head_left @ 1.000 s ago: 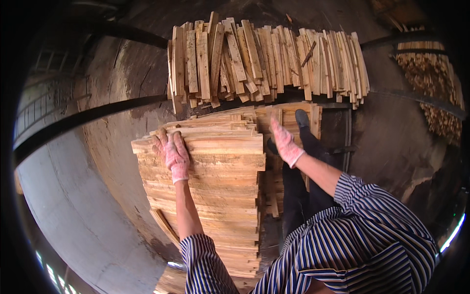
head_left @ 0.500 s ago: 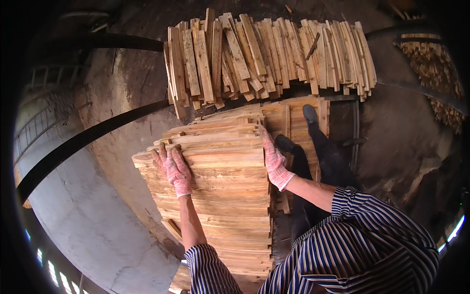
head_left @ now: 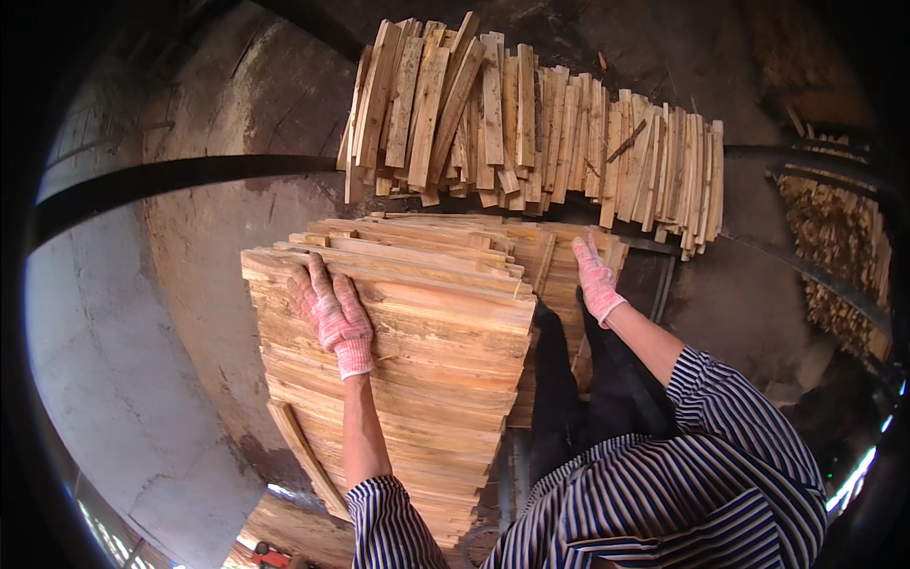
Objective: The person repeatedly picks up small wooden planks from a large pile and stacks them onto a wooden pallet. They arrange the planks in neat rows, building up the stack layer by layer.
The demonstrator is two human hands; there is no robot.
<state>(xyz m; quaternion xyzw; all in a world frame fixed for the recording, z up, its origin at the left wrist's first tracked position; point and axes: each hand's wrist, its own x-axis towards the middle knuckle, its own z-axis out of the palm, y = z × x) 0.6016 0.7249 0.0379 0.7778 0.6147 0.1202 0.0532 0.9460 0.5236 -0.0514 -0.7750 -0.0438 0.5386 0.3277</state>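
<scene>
A tall stack of pale wooden slats (head_left: 427,379) rises right in front of me. My left hand (head_left: 332,313), in a pink-and-white knit glove, lies flat on the top slats near the stack's left end, fingers spread. My right hand (head_left: 595,275), in the same kind of glove, rests on a lower stack of slats (head_left: 555,261) just behind and to the right. Neither hand grips a slat. Beyond both stacks lies a loose row of slats (head_left: 531,123), standing side by side on the ground.
A black strap or hose (head_left: 180,180) crosses the dirt floor at the left. A concrete surface (head_left: 104,379) fills the lower left. A single slat (head_left: 303,455) leans against the stack's left side. A heap of small wood pieces (head_left: 834,256) lies at the far right.
My view has moved closer and lower over the stack. My right hand has shifted from the main stack's right edge back to the lower stack behind it. My left hand stays on top.
</scene>
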